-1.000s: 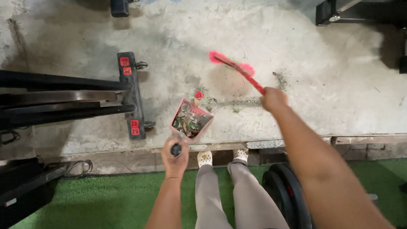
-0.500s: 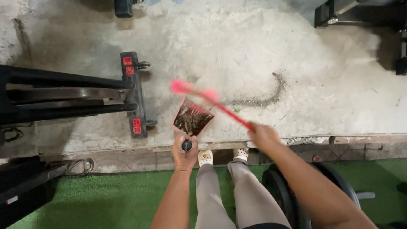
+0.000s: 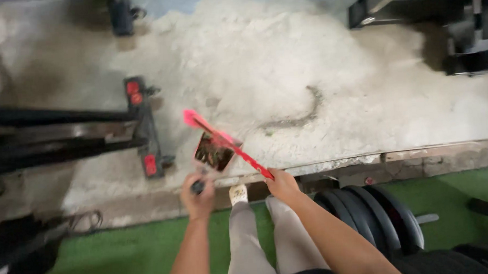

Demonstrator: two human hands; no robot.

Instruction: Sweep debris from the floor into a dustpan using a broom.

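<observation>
My left hand (image 3: 197, 195) grips the dark handle of a dustpan (image 3: 214, 152) that holds dark debris and rests on the pale concrete floor (image 3: 285, 71). My right hand (image 3: 282, 184) grips the red handle of a small brush (image 3: 222, 139). The brush lies across the dustpan, its pink head at the pan's far left corner. My legs in light trousers and one pale shoe (image 3: 238, 194) show between my arms, at the step's edge.
A black metal machine frame with red end caps (image 3: 141, 127) lies to the left. Stacked black weight plates (image 3: 376, 219) stand on green turf (image 3: 124, 254) at my right. A curved dark streak of dirt (image 3: 300, 116) marks the concrete. More black equipment (image 3: 456, 32) sits top right.
My right hand has swept the brush from the right leftward and back toward me, over the dustpan. The loose dirt line is now a thin curved streak. The dustpan has stayed put.
</observation>
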